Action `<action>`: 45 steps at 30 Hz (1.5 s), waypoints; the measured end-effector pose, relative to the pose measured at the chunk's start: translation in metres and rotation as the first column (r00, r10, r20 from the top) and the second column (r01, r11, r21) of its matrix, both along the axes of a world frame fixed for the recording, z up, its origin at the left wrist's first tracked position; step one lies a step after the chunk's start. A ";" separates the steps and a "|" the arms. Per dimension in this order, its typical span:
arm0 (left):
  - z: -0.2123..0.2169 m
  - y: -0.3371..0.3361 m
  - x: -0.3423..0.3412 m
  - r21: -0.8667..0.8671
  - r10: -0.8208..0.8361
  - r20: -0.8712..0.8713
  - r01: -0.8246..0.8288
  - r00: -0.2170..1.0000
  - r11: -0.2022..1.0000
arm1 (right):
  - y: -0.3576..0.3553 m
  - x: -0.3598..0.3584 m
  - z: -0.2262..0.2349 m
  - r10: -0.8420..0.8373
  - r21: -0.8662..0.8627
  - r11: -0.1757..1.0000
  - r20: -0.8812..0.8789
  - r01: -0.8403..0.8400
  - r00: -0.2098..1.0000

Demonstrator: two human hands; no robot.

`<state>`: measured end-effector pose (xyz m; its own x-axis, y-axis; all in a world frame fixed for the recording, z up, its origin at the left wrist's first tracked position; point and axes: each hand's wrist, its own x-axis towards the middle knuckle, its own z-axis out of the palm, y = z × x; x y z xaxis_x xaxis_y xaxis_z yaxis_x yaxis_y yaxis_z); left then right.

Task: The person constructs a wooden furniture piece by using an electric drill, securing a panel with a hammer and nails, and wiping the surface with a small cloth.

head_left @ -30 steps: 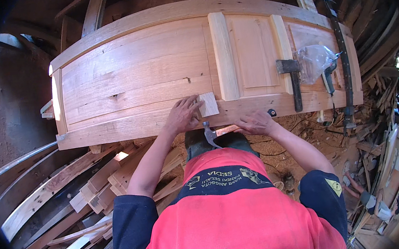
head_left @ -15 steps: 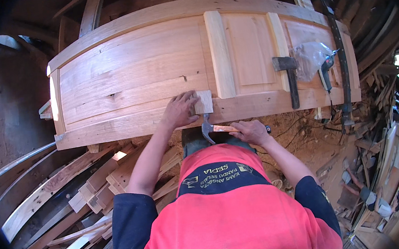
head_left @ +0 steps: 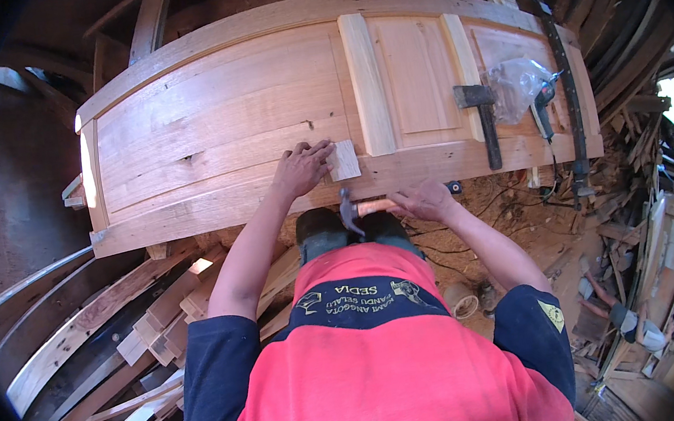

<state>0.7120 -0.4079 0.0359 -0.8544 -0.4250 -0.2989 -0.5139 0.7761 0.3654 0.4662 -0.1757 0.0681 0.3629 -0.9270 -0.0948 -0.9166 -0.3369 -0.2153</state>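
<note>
A large pale wooden door panel (head_left: pixel 222 112) lies flat in front of me. At its near edge my left hand (head_left: pixel 305 170), fingers curled, steadies a small square wooden block (head_left: pixel 344 162) from the block's left side. My right hand (head_left: pixel 425 200) is closed around the wooden handle of a claw hammer (head_left: pixel 375 206). The hammer's head hangs just off the panel's near edge, below the block and apart from it.
On the panel's right part lie a black-handled hammer (head_left: pixel 490 135), a clear plastic bag (head_left: pixel 514 88) and a teal power drill (head_left: pixel 542 114). A long dark bar clamp (head_left: pixel 569 91) crosses the right end. Planks (head_left: pixel 89 332) are piled at left; another person (head_left: pixel 632 324) is at lower right.
The hammer has drawn back from the block's near edge toward my body. The block has tilted slightly, and my left fingers have shifted to its left side.
</note>
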 end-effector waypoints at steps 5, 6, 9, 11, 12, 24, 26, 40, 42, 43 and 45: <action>-0.004 0.002 0.002 0.012 0.031 -0.026 -0.031 0.999 0.999 | -0.026 -0.007 0.000 0.353 -0.171 0.921 -0.007 -0.349 0.936; -0.005 0.002 0.002 0.014 0.044 -0.029 -0.044 0.999 0.999 | -0.031 -0.010 0.000 0.323 -0.180 0.930 -0.025 -0.322 0.946; -0.007 0.003 0.001 0.007 0.059 -0.020 -0.059 0.998 0.998 | -0.031 -0.012 0.001 0.086 -0.064 0.993 -0.224 -0.103 0.971; -0.007 0.003 0.001 0.012 0.057 -0.027 -0.057 0.998 0.998 | -0.028 -0.010 0.003 0.156 -0.015 0.987 -0.130 -0.159 0.979; -0.007 0.002 0.000 0.013 0.063 -0.005 -0.063 0.998 0.998 | -0.028 -0.009 0.005 0.238 0.039 0.971 -0.044 -0.237 0.970; -0.011 0.009 -0.006 0.009 0.100 0.014 -0.100 0.995 0.995 | -0.046 -0.036 0.047 -0.367 -0.148 0.894 0.299 0.423 0.881; -0.008 0.021 -0.005 0.016 0.150 -0.072 -0.149 0.986 0.989 | -0.036 -0.026 0.041 -0.493 -0.057 0.833 0.373 0.550 0.786; 0.002 -0.010 0.126 0.081 0.493 0.019 -0.493 0.870 0.866 | -0.043 0.006 -0.002 -0.735 0.379 0.655 0.519 0.654 0.435; 0.008 -0.024 0.172 -0.013 0.581 0.086 -0.583 0.809 0.813 | -0.063 0.015 0.000 -0.663 0.322 0.722 0.575 0.613 0.479; 0.010 -0.028 0.190 -0.021 0.592 0.051 -0.592 0.804 0.806 | -0.074 0.020 0.002 -0.621 0.282 0.752 0.607 0.596 0.496; 0.015 -0.034 0.218 -0.099 0.719 0.095 -0.712 0.688 0.695 | -0.094 0.030 0.007 -0.633 0.334 0.758 0.581 0.560 0.511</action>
<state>0.9299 -0.4421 0.0506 -0.2445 -0.9100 -0.3349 -0.9566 0.1699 0.2367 0.4960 -0.2700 0.0754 -0.2718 -0.9475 -0.1685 -0.5168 0.2914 -0.8050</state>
